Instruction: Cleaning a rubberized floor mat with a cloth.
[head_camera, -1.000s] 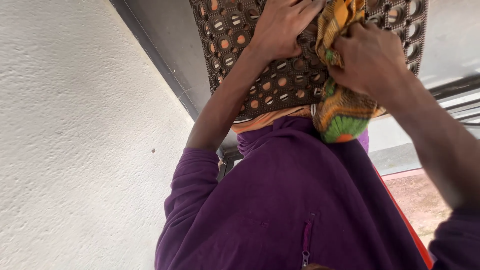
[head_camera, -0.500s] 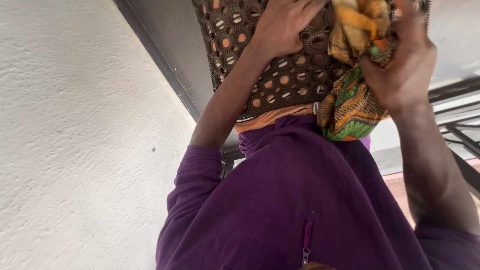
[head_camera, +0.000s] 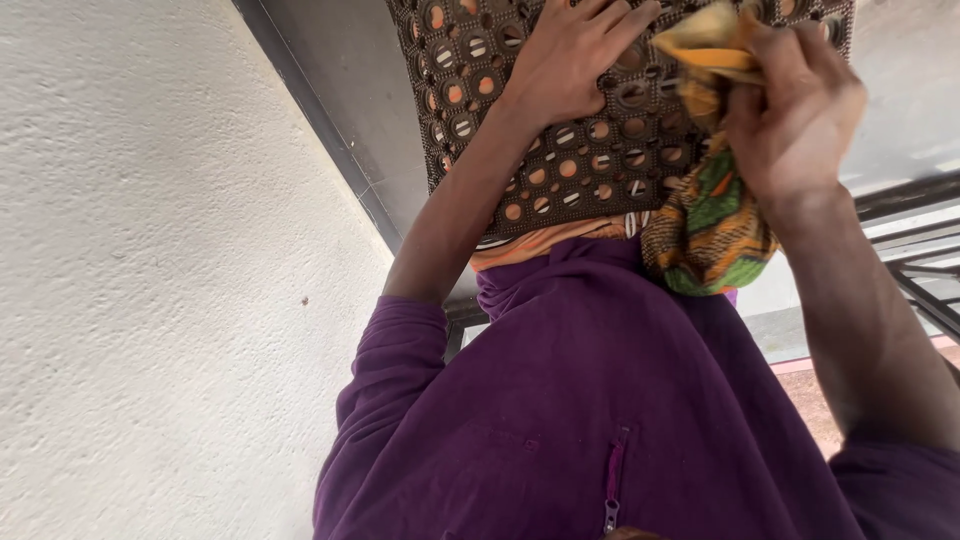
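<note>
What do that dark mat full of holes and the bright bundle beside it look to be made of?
The mat looks like moulded rubber: dark brown, matt, with even round holes and a studded surface, though stiff plastic cannot be ruled out. The left hand lies flat on it. The bundle is woven cloth, likely printed cotton: soft folds and creases, an orange, green and yellow pattern, bunched in the grip of the right hand.

An outdoor spot beside a building is shown, most likely the porch or entrance of a house. A rough white plastered wall (head_camera: 150, 250) is seen from 7 to 11 o'clock, met by a smooth grey concrete surface (head_camera: 350, 80) with a dark edging strip (head_camera: 330, 140) at 12 o'clock. Dark metal bars (head_camera: 915, 250), like those of a gate or railing, are seen at 3 o'clock, with reddish bare ground (head_camera: 810, 400) at 4 o'clock.
</note>
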